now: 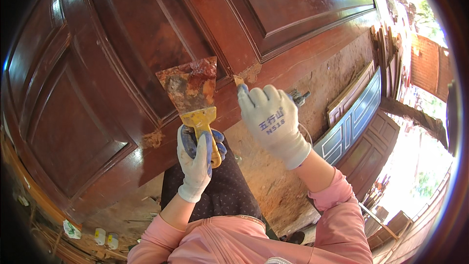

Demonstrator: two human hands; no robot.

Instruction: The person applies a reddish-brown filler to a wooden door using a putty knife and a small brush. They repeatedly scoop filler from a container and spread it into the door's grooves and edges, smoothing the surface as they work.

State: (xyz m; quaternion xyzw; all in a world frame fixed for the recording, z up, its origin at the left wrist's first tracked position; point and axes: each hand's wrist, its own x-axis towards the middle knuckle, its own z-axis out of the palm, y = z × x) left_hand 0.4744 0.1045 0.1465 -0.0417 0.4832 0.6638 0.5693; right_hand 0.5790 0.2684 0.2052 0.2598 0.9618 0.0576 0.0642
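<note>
My left hand [194, 164], in a white glove with blue palm and fingers, is closed round the yellow handle of a wide putty knife [188, 93]. Its blade points away from me, smeared with reddish-brown paste and tan stains. My gloved right hand [271, 120] is closed on a small tool with a flat tan tip [238, 81]. That tip is at the near edge of a dark red-brown panelled door [205, 34], by a panel groove; whether it touches cannot be made out. Most of the small tool is hidden by my fingers. Rough tan patches mark the door's near edge.
Right of me, a blue-grey panel [359, 117] and a brown panelled door [376, 139] lean at the side. A dark metal fitting [300, 98] shows behind my right hand. Small pale containers [100, 236] stand at lower left. The floor [264, 181] is dusty brown.
</note>
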